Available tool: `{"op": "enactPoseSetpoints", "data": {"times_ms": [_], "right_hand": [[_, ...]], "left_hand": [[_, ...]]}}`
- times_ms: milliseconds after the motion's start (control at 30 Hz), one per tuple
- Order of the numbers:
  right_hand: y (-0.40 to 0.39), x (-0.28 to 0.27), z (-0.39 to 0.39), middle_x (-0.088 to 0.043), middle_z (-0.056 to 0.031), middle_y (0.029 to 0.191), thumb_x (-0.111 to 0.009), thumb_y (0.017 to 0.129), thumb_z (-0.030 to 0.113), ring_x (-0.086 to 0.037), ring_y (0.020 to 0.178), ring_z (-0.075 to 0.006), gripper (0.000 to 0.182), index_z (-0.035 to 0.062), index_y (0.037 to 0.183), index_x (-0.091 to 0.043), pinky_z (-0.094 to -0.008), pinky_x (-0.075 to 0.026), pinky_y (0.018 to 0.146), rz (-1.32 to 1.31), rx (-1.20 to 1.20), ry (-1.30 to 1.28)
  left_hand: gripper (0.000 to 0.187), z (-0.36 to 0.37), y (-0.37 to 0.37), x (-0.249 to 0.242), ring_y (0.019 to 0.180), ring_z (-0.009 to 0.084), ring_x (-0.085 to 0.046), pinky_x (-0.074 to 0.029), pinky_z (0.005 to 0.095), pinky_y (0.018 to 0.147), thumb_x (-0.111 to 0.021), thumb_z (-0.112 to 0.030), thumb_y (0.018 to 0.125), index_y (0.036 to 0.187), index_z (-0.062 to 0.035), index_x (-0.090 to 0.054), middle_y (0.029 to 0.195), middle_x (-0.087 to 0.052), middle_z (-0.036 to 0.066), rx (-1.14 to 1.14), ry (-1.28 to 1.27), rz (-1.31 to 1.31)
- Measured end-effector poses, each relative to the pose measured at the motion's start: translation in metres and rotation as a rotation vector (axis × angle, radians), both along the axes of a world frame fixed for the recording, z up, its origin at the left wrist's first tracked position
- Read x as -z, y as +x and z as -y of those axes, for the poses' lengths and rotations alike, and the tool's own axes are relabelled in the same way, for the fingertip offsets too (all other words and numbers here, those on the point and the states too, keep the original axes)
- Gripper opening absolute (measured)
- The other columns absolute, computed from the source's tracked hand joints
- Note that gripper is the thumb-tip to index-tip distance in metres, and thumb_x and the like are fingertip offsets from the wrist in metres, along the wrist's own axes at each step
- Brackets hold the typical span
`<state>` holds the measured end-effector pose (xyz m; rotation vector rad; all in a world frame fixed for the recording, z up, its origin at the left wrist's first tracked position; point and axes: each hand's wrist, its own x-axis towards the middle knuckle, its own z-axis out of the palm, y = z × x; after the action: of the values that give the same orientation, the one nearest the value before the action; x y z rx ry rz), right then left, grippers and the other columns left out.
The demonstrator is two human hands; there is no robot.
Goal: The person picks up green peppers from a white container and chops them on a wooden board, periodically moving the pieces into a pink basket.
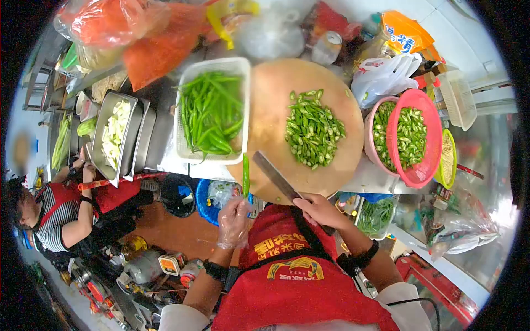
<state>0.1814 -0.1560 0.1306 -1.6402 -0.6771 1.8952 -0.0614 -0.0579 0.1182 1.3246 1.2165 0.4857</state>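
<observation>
In a clear plastic glove, my left hand [233, 220] is closed on the lower end of a long green chili pepper [245, 174], which points up beside the board's left edge. My right hand [318, 211] grips a knife [276, 174], its blade lying slanted over the front of the round wooden cutting board [270, 110]. A heap of sliced green chilies [314, 129] covers the board's right half. Left of the board, a white plastic basket [248, 83] holds whole green chilies [210, 113].
At right, a pink basin [371, 149] and a red colander [422, 176] hold cut chilies. Steel trays [131, 138] with pale cut vegetables stand left. Bags [386, 77] and a can [327, 48] line the back. Another person [66, 212] works at far left.
</observation>
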Motion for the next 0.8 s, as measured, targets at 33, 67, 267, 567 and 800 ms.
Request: {"op": "enactPoseSetpoints", "data": {"times_ms": [33, 67, 267, 567, 800], "right_hand": [[-0.004, 0.003, 0.001, -0.047, -0.0009, 0.051, -0.05, 0.092, 0.04, -0.044, 0.038, -0.0081, 0.048, 0.0021, 0.122, -0.053, -0.0254, -0.036, 0.036, 0.042, 0.101, 0.029], [-0.004, 0.009, 0.0, -0.047, -0.0009, 0.051, -0.05, 0.092, 0.04, -0.044, 0.038, -0.0081, 0.048, 0.0021, 0.122, -0.053, -0.0254, -0.036, 0.036, 0.044, 0.094, 0.031], [0.004, 0.013, -0.022, -0.045, -0.0003, 0.047, -0.046, 0.094, 0.044, -0.042, 0.034, -0.0094, 0.051, 0.0006, 0.12, -0.053, -0.0261, -0.034, 0.034, 0.208, 0.349, 0.032], [-0.01, 0.013, -0.039, -0.055, -0.0093, 0.055, -0.045, 0.092, 0.047, -0.056, 0.05, -0.0174, 0.052, 0.0094, 0.127, -0.053, -0.0321, -0.046, 0.052, 0.389, 0.313, 0.041], [-0.017, 0.028, -0.036, -0.043, -0.0002, 0.048, -0.04, 0.097, 0.036, -0.039, 0.035, -0.0084, 0.045, 0.0045, 0.129, -0.046, -0.0234, -0.032, 0.034, 0.312, 0.28, 0.073]], "left_hand": [[0.021, -0.002, 0.006, 0.0, 0.075, 0.0156, -0.058, -0.046, 0.0294, 0.071, -0.054, -0.017, 0.09, 0.09, 0.0028, -0.061, 0.077, -0.061, 0.009, 0.02, 0.026, -0.014], [0.022, -0.004, 0.014, 0.0, 0.073, 0.0169, -0.058, -0.046, 0.0294, 0.07, -0.053, -0.018, 0.09, 0.091, 0.0027, -0.061, 0.076, -0.061, 0.012, 0.037, 0.053, -0.027], [0.025, -0.012, 0.068, 0.027, 0.067, 0.0381, -0.062, -0.049, 0.0432, 0.062, -0.051, -0.027, 0.091, 0.092, -0.0046, -0.062, 0.072, -0.06, 0.023, 0.299, 0.483, -0.328], [0.022, -0.007, 0.075, 0.039, 0.071, 0.0414, -0.06, -0.047, 0.0503, 0.062, -0.048, -0.027, 0.09, 0.092, -0.006, -0.055, 0.075, -0.06, 0.023, 0.448, 0.184, -0.525], [0.016, -0.006, 0.069, 0.057, 0.066, 0.042, -0.06, -0.048, 0.0504, 0.059, -0.047, -0.019, 0.089, 0.091, -0.0039, -0.051, 0.071, -0.06, 0.022, 0.468, 0.347, -0.451]]}}
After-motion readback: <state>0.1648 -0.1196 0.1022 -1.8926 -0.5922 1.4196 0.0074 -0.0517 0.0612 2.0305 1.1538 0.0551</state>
